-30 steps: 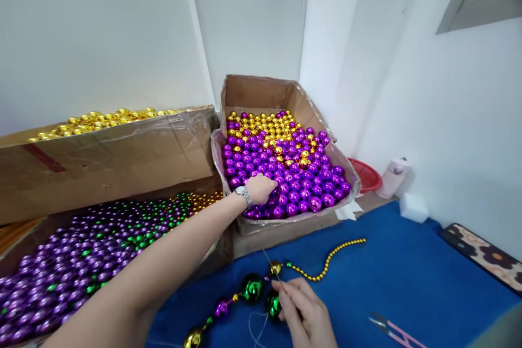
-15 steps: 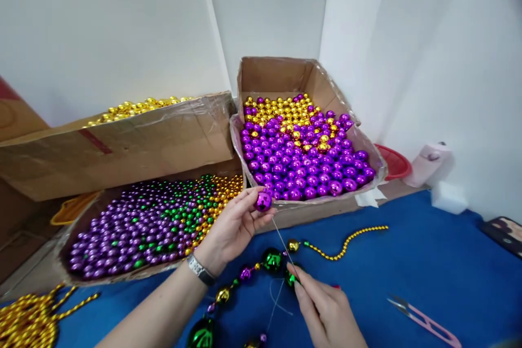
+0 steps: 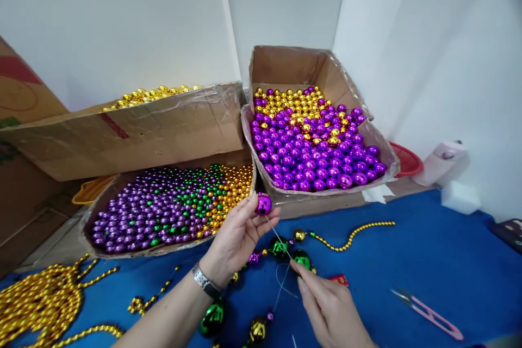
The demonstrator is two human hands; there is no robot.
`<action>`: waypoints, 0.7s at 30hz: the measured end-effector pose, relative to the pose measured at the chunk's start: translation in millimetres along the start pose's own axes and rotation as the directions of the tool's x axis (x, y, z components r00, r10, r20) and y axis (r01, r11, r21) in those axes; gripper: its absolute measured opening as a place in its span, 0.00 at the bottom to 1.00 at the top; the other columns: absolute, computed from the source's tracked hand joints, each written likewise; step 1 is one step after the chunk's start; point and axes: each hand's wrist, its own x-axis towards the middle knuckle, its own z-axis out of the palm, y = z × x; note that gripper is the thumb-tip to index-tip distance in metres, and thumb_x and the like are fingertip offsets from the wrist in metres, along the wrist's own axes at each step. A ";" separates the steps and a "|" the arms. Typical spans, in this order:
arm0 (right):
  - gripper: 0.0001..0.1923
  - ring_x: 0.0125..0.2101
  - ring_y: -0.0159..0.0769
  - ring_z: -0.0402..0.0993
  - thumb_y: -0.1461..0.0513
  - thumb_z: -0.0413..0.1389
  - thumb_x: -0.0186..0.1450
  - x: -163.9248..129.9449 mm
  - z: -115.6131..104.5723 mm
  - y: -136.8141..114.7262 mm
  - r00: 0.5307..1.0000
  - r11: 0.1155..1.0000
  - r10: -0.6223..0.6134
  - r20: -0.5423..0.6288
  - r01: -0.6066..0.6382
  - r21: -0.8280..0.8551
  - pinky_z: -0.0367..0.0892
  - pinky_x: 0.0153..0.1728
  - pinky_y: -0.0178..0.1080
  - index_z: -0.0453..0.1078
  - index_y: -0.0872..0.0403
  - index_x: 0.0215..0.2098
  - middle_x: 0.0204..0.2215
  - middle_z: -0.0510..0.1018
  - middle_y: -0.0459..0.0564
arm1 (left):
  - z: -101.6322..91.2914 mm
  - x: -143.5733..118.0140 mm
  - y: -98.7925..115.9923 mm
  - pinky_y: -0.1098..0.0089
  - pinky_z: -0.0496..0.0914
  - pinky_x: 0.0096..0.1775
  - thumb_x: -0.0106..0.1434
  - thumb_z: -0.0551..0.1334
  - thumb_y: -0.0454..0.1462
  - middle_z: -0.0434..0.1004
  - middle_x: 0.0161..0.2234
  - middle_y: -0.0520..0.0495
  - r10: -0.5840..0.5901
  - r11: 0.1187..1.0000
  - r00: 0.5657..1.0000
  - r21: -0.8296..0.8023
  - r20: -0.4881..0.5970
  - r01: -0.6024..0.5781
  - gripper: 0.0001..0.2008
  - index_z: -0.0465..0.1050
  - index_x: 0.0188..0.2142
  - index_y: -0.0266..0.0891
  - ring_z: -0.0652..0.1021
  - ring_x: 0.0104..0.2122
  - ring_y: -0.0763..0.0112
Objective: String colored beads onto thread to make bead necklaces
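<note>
My left hand (image 3: 240, 228) pinches a large shiny purple bead (image 3: 263, 204) between thumb and fingers, in front of the boxes. My right hand (image 3: 322, 299) is closed on a thin needle (image 3: 281, 241) whose tip reaches up to the underside of the bead; whether it has entered the hole I cannot tell. Clear thread (image 3: 282, 285) loops below the needle. Beneath and between my hands lies a strand of beads in green, gold and purple, with a big green bead (image 3: 212, 317), a gold bead (image 3: 258, 330) and a gold bead tail (image 3: 353, 236).
A cardboard box (image 3: 285, 199) of purple and gold beads stands behind. To its left is a box (image 3: 134, 254) of small mixed beads, below another carton (image 3: 175, 130). Pink thread snips (image 3: 432, 315) lie right on the blue cloth (image 3: 367, 272); gold bead strings (image 3: 41, 304) lie left.
The view has shifted, so the boxes appear farther right and slightly higher. Both hands keep their grips, with the needle still pointed at the purple bead.
</note>
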 end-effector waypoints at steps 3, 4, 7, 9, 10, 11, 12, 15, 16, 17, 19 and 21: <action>0.21 0.30 0.36 0.78 0.65 0.42 0.68 -1.6 0.7 -0.2 1.000 1.000 0.003 0.004 -0.003 -0.005 0.72 0.39 0.35 0.62 0.57 0.58 0.32 0.80 0.53 | -0.6 -1.7 -1.4 0.61 0.73 0.44 0.61 0.62 0.37 0.77 0.35 0.46 0.005 1.000 1.000 0.003 -0.001 -0.005 0.06 0.70 0.35 0.35 0.79 0.40 0.59; 0.21 0.30 0.36 0.78 0.65 0.42 0.68 -2.1 1.2 -0.3 1.000 1.000 0.000 -0.002 0.000 -0.004 0.72 0.39 0.34 0.62 0.57 0.58 0.32 0.80 0.53 | -0.7 -2.3 -1.8 0.60 0.73 0.45 0.61 0.62 0.37 0.77 0.35 0.47 0.009 1.000 1.000 0.002 0.000 -0.009 0.06 0.70 0.35 0.35 0.79 0.40 0.59; 0.21 0.29 0.35 0.78 0.64 0.42 0.68 -2.6 1.9 -1.3 1.000 1.000 -0.002 -0.018 0.002 0.003 0.72 0.37 0.34 0.63 0.56 0.57 0.33 0.80 0.54 | -1.1 -3.9 -2.4 0.60 0.73 0.45 0.61 0.62 0.37 0.77 0.35 0.47 0.011 1.000 1.000 -0.016 -0.006 -0.011 0.06 0.70 0.35 0.36 0.78 0.41 0.59; 0.20 0.28 0.35 0.77 0.64 0.42 0.68 -2.2 1.6 -2.4 1.000 1.000 0.009 -0.015 -0.009 0.012 0.72 0.36 0.33 0.64 0.56 0.56 0.34 0.80 0.54 | -1.6 -5.0 -2.6 0.61 0.73 0.45 0.62 0.61 0.37 0.76 0.35 0.46 0.006 0.999 1.000 -0.032 -0.019 -0.007 0.06 0.70 0.34 0.35 0.78 0.41 0.59; 0.20 0.28 0.35 0.77 0.63 0.42 0.68 -2.0 1.3 -3.1 1.000 1.000 0.014 -0.013 -0.014 0.017 0.72 0.35 0.33 0.65 0.56 0.56 0.34 0.80 0.54 | -2.0 -5.5 -2.7 0.62 0.73 0.45 0.62 0.61 0.37 0.76 0.35 0.46 0.007 0.999 1.000 -0.037 -0.024 -0.008 0.06 0.70 0.34 0.35 0.78 0.41 0.59; 0.20 0.28 0.35 0.78 0.63 0.42 0.68 -1.8 0.8 -3.7 1.000 1.000 0.018 -0.010 -0.017 0.021 0.73 0.35 0.32 0.65 0.56 0.56 0.34 0.80 0.54 | -2.4 -6.0 -2.8 0.62 0.73 0.45 0.62 0.61 0.37 0.76 0.35 0.46 0.010 0.999 1.000 -0.039 -0.027 -0.011 0.06 0.70 0.34 0.35 0.78 0.41 0.59; 0.20 0.29 0.35 0.78 0.63 0.42 0.68 -1.6 0.4 -4.1 1.000 0.999 0.020 -0.005 -0.020 0.027 0.73 0.35 0.32 0.65 0.56 0.56 0.34 0.80 0.54 | -2.9 -6.3 -3.0 0.62 0.73 0.45 0.62 0.61 0.37 0.76 0.35 0.46 0.016 0.999 0.999 -0.041 -0.028 -0.017 0.06 0.70 0.34 0.35 0.78 0.41 0.59; 0.20 0.29 0.34 0.78 0.63 0.42 0.68 -1.7 -0.2 -4.5 0.999 0.999 0.032 0.017 -0.033 0.043 0.72 0.36 0.32 0.65 0.56 0.56 0.35 0.80 0.54 | -4.1 -6.9 -4.0 0.62 0.72 0.46 0.61 0.61 0.37 0.76 0.35 0.47 0.026 0.999 0.999 -0.046 -0.024 -0.027 0.06 0.70 0.34 0.35 0.78 0.42 0.58; 0.20 0.29 0.34 0.78 0.63 0.42 0.68 -1.9 -0.2 -4.2 0.999 0.998 0.036 0.026 -0.037 0.047 0.72 0.36 0.32 0.65 0.56 0.56 0.35 0.80 0.54 | -4.5 -7.0 -4.5 0.62 0.72 0.46 0.61 0.61 0.37 0.75 0.35 0.47 0.027 0.998 0.999 -0.049 -0.023 -0.028 0.06 0.69 0.34 0.35 0.78 0.42 0.58; 0.20 0.29 0.34 0.78 0.63 0.42 0.68 -2.0 0.1 -3.8 0.999 0.998 0.037 0.031 -0.039 0.050 0.72 0.36 0.32 0.65 0.56 0.56 0.36 0.80 0.54 | -4.7 -7.3 -5.1 0.62 0.72 0.46 0.61 0.61 0.37 0.75 0.36 0.46 0.028 0.998 0.999 -0.050 -0.020 -0.029 0.06 0.69 0.34 0.35 0.77 0.43 0.58; 0.20 0.30 0.34 0.78 0.63 0.42 0.68 -1.9 0.7 -2.8 0.999 0.998 0.037 0.033 -0.038 0.050 0.72 0.36 0.32 0.65 0.56 0.56 0.36 0.80 0.54 | -4.9 -8.7 -6.9 0.61 0.71 0.47 0.61 0.61 0.37 0.75 0.36 0.47 0.042 0.999 0.999 -0.033 -0.001 -0.042 0.06 0.69 0.36 0.36 0.77 0.43 0.59; 0.20 0.30 0.34 0.78 0.63 0.42 0.68 -1.3 1.5 -2.1 0.998 0.998 0.040 0.038 -0.042 0.047 0.72 0.38 0.32 0.64 0.56 0.56 0.36 0.80 0.53 | -5.0 -11.3 -9.7 0.60 0.70 0.48 0.61 0.61 0.37 0.74 0.38 0.47 0.077 0.997 0.996 0.014 0.038 -0.077 0.07 0.69 0.38 0.37 0.77 0.43 0.60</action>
